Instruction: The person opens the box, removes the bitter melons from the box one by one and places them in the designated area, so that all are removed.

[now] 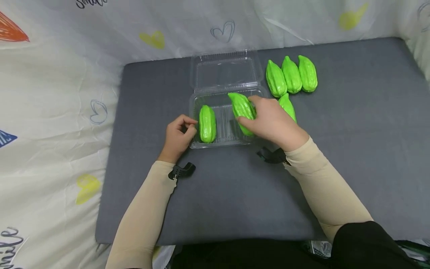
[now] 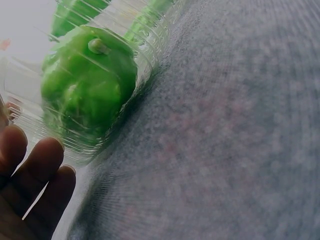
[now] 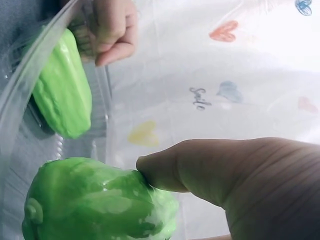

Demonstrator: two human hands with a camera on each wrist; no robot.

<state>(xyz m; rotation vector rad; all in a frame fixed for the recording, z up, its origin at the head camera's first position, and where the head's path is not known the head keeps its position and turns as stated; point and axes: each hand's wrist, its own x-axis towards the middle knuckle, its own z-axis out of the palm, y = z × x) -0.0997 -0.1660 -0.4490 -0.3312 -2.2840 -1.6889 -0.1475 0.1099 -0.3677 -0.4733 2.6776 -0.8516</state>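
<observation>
A clear plastic clamshell container (image 1: 221, 145) lies with its lid folded back. Inside its left part sits a bright green, ribbed gourd (image 1: 207, 125), seen too through the plastic wall in the left wrist view. My right hand (image 1: 270, 121) grips another green gourd (image 1: 242, 108), tilted over the container's right part; in the right wrist view the thumb (image 3: 165, 167) presses against its side. With thumb and index finger, my left hand (image 1: 178, 136) pinches the container's left rim. Its other fingers (image 2: 42, 165) show close beside the plastic wall.
Right of the lid, three more green gourds (image 1: 292, 76) stand in a row on the grey cloth-covered table (image 1: 362, 130). Another gourd (image 1: 287, 106) lies below them, partly hidden behind my right hand. A white curtain (image 1: 188, 22) with drawings hangs behind the table and along its left.
</observation>
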